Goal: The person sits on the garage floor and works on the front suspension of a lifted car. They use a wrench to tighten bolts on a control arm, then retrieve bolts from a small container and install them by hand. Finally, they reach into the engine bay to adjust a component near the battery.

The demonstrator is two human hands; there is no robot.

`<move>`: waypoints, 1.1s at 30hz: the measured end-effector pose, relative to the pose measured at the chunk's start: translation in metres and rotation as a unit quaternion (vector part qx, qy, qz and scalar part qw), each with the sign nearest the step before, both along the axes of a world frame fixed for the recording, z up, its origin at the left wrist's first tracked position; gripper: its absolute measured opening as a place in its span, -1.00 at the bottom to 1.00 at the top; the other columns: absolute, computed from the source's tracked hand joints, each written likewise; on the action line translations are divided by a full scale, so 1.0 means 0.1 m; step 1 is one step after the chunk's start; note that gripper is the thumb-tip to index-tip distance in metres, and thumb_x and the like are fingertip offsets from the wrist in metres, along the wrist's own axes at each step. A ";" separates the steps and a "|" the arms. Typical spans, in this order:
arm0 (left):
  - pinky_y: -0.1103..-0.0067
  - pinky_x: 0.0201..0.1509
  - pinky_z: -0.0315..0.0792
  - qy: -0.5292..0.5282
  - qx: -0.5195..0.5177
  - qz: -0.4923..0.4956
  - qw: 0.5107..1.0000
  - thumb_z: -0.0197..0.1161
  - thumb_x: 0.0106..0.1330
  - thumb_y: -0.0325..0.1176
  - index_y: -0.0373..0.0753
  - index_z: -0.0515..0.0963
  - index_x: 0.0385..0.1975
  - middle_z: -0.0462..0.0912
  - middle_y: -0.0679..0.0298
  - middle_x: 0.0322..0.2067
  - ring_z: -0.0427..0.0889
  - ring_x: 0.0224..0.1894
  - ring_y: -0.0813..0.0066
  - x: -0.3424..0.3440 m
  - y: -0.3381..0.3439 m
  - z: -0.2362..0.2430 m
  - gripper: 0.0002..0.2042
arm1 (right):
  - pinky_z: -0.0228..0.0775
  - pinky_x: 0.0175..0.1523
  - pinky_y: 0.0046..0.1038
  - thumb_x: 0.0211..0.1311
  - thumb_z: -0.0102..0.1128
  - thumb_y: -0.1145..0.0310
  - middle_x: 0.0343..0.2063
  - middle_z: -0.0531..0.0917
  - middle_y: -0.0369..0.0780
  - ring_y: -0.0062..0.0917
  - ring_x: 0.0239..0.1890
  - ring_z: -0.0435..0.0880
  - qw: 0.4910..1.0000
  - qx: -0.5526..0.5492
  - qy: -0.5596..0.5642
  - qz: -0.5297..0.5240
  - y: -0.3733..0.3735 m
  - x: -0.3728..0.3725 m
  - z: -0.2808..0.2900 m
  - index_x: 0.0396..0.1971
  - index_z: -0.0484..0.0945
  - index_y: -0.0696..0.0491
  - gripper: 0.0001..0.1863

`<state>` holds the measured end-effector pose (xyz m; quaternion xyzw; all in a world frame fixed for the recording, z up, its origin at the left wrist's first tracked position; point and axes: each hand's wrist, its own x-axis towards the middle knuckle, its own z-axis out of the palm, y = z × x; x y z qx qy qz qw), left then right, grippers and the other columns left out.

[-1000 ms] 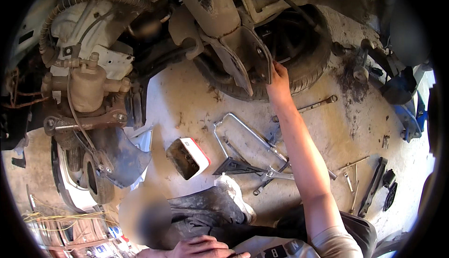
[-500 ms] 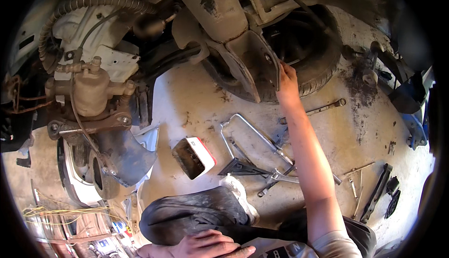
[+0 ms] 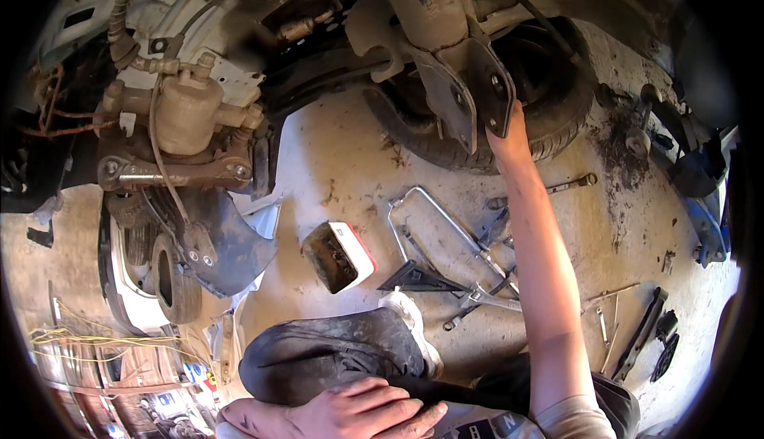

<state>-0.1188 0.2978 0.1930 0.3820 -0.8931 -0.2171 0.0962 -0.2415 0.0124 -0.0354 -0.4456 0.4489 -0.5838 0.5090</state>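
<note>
My right arm reaches up and forward to the strut's lower bracket (image 3: 500,89), two dark metal plates with bolt holes below a dirty strut tube (image 3: 426,9). Against the back of the right-hand plate is my right hand (image 3: 509,135); the plate hides its fingers, so its grip does not show. My left hand (image 3: 370,411) rests across my lap, fingers stretched out, holding nothing. To the left hangs a rusty brake caliper (image 3: 187,117) with a hose running down over it. Beyond the bracket a tyre (image 3: 549,132) lies on the floor.
A white and red open box (image 3: 356,252) with dark contents stands on the floor. Right of it lie a bent metal handle (image 3: 442,214), a black triangular piece (image 3: 418,277) and several wrenches (image 3: 569,186). More tools, including a long black one (image 3: 641,333), lie at far right.
My view has shifted, so the strut and caliper appear further right and higher. My right hand has slipped further behind the bracket plate, hiding its fingers. My left hand stays on my lap.
</note>
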 end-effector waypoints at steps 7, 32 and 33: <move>0.52 -0.24 0.46 0.021 -0.024 -0.026 0.999 0.35 0.11 -0.32 -0.27 0.61 -0.10 0.56 0.30 -0.35 0.57 -0.33 0.44 -0.02 0.11 0.04 -0.66 | 0.30 -0.36 -0.44 0.19 -0.04 0.36 -0.64 0.56 -0.19 -0.57 -0.52 0.46 0.999 0.004 0.018 -0.035 -0.03 0.06 -0.15 -0.50 0.58 0.28 -0.70; 0.51 -0.22 0.47 -0.011 0.082 0.020 0.996 0.31 0.13 -0.28 -0.27 0.62 -0.09 0.58 0.28 -0.33 0.58 -0.31 0.40 0.08 -0.18 -0.25 -0.65 | 0.15 0.24 -0.22 0.34 0.02 0.20 -0.02 0.60 -0.22 -0.32 0.17 0.45 0.777 -0.206 0.548 -0.232 -0.02 -0.44 -0.77 -0.09 0.58 0.02 -0.71; 0.51 -0.23 0.47 -0.012 0.081 0.018 0.996 0.31 0.13 -0.28 -0.26 0.63 -0.10 0.58 0.28 -0.33 0.59 -0.31 0.41 0.07 -0.19 -0.25 -0.66 | 0.14 0.25 -0.23 0.33 0.02 0.21 -0.01 0.60 -0.24 -0.33 0.18 0.45 0.774 -0.207 0.553 -0.229 -0.01 -0.45 -0.77 -0.09 0.58 0.01 -0.72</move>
